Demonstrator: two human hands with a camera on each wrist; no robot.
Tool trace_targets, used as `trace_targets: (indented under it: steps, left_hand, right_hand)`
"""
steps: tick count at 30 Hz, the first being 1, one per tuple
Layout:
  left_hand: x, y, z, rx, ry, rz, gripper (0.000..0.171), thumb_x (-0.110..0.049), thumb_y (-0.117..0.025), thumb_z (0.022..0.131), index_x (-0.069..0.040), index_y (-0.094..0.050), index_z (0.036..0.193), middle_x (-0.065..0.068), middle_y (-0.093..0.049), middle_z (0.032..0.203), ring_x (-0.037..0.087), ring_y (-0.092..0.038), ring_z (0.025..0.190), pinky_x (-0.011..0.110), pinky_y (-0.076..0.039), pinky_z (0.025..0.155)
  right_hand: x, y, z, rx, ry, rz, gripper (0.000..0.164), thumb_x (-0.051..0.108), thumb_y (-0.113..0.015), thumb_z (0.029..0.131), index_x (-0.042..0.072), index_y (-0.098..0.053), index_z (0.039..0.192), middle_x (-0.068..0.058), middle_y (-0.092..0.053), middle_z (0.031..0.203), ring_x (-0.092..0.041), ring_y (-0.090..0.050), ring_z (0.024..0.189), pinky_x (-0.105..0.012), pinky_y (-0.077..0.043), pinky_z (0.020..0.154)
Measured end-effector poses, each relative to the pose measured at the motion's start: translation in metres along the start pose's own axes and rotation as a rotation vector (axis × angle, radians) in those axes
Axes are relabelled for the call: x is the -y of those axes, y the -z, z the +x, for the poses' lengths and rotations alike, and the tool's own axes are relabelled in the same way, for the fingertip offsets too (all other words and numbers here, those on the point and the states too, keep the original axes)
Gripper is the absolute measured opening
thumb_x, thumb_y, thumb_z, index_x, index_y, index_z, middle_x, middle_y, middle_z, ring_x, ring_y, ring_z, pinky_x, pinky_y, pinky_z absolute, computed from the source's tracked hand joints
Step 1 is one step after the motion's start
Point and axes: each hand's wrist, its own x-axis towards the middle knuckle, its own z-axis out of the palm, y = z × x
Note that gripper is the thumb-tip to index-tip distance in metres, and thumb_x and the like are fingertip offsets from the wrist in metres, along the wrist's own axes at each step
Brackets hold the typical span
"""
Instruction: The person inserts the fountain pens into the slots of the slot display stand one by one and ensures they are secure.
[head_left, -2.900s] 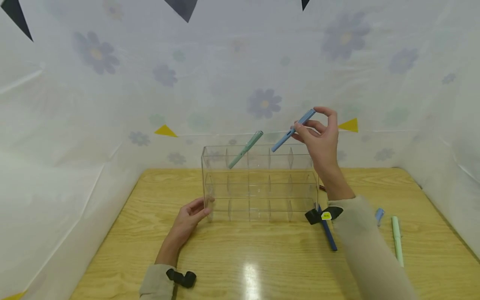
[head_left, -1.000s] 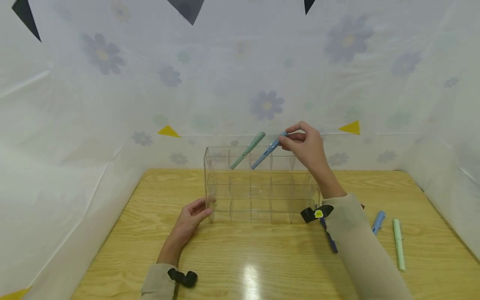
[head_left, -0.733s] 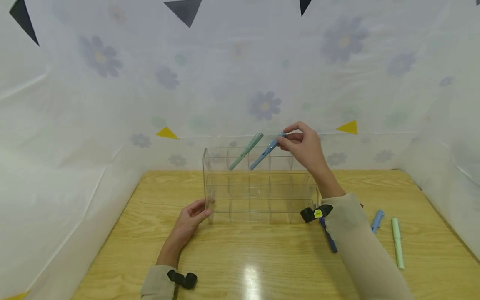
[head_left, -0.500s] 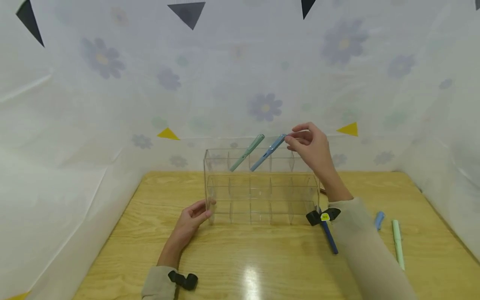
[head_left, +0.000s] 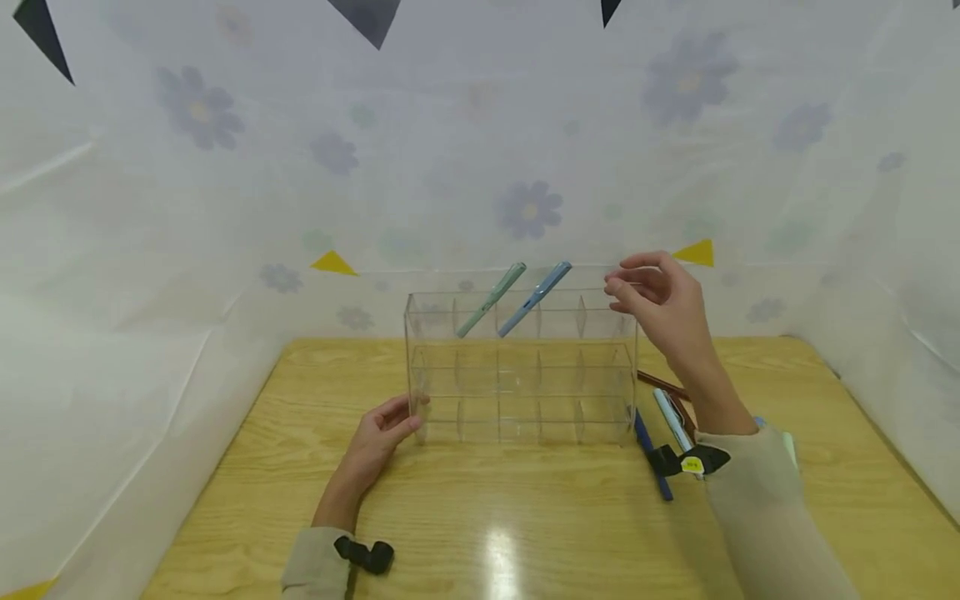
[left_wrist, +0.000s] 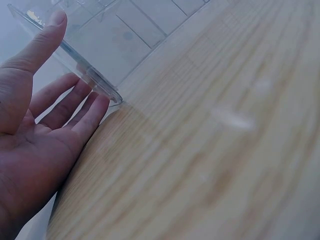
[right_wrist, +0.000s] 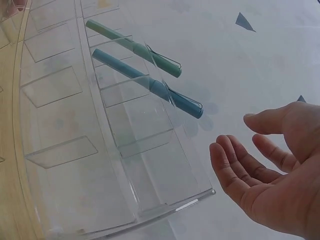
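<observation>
A clear plastic pen rack (head_left: 519,383) with several divided slots in three tiers stands on the wooden table. In its top tier lean a green pen (head_left: 492,300) and, just right of it, a blue pen (head_left: 536,298), both slanting up to the right with clips showing in the right wrist view. My left hand (head_left: 381,433) holds the rack's lower left side, thumb at the front and fingers reaching round the edge (left_wrist: 102,85). Off the rack's upper right corner, my right hand (head_left: 660,300) hovers with loosely bent fingers and nothing between them.
Right of the rack lie a dark blue pen (head_left: 645,437), a light blue pen (head_left: 670,414) and brown pens (head_left: 658,382). A pale green pen (head_left: 790,447) is mostly hidden behind the right sleeve (head_left: 765,492). Flowered white sheeting (head_left: 450,167) encloses the table (head_left: 450,517).
My right hand carried the blue pen down into the rack's top tier, beside the green one, let it go and drew away to the right. My left hand stays at the rack's side.
</observation>
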Motion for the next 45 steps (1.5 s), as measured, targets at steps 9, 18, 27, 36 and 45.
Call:
trace_targets:
  steps: [9, 18, 27, 36, 45]
  left_hand:
    - [-0.002, 0.006, -0.003, -0.002, 0.022, -0.03, 0.052, -0.01, -0.068, 0.1, 0.001, -0.051, 0.148, 0.02, -0.053, 0.149, 0.024, -0.046, 0.141, 0.022, -0.048, 0.102]
    - [-0.002, 0.008, -0.005, -0.019, 0.049, -0.038, 0.054, -0.008, -0.067, 0.101, 0.003, -0.047, 0.15, 0.022, -0.05, 0.151, 0.027, -0.046, 0.141, 0.023, -0.049, 0.101]
    - [-0.004, 0.006, -0.007, -0.026, 0.047, -0.028, 0.053, -0.007, -0.067, 0.1, 0.003, -0.049, 0.149, 0.022, -0.052, 0.149, 0.028, -0.045, 0.142, 0.022, -0.048, 0.101]
    - [-0.004, 0.004, -0.006, -0.019, 0.023, -0.015, 0.055, -0.008, -0.068, 0.1, 0.005, -0.047, 0.149, 0.024, -0.053, 0.148, 0.025, -0.049, 0.139, 0.023, -0.05, 0.099]
    - [-0.004, 0.006, -0.006, -0.02, 0.028, -0.013, 0.055, -0.008, -0.067, 0.101, 0.007, -0.047, 0.149, 0.025, -0.052, 0.148, 0.031, -0.045, 0.142, 0.022, -0.049, 0.1]
  right_hand:
    - [-0.007, 0.01, -0.026, -0.031, -0.037, 0.09, 0.026, 0.008, -0.069, 0.099, 0.002, -0.061, 0.122, -0.014, -0.07, 0.11, -0.014, -0.072, 0.093, -0.026, -0.059, 0.079]
    - [-0.024, 0.019, -0.052, -0.094, -0.121, 0.103, 0.026, 0.01, -0.07, 0.099, 0.002, -0.062, 0.122, -0.01, -0.072, 0.106, -0.017, -0.072, 0.091, -0.026, -0.059, 0.078]
    - [-0.044, 0.039, -0.064, -0.127, -0.143, 0.103, 0.025, 0.007, -0.069, 0.099, 0.004, -0.063, 0.124, -0.002, -0.073, 0.105, -0.01, -0.072, 0.09, -0.022, -0.059, 0.076]
    - [-0.074, 0.061, -0.072, -0.165, -0.214, 0.029, 0.024, 0.007, -0.07, 0.098, 0.01, -0.066, 0.122, 0.005, -0.072, 0.104, -0.004, -0.07, 0.089, -0.017, -0.057, 0.075]
    - [-0.106, 0.076, -0.083, -0.169, -0.297, -0.154, 0.024, 0.014, -0.07, 0.099, 0.014, -0.066, 0.124, 0.015, -0.069, 0.103, -0.001, -0.064, 0.096, -0.01, -0.05, 0.08]
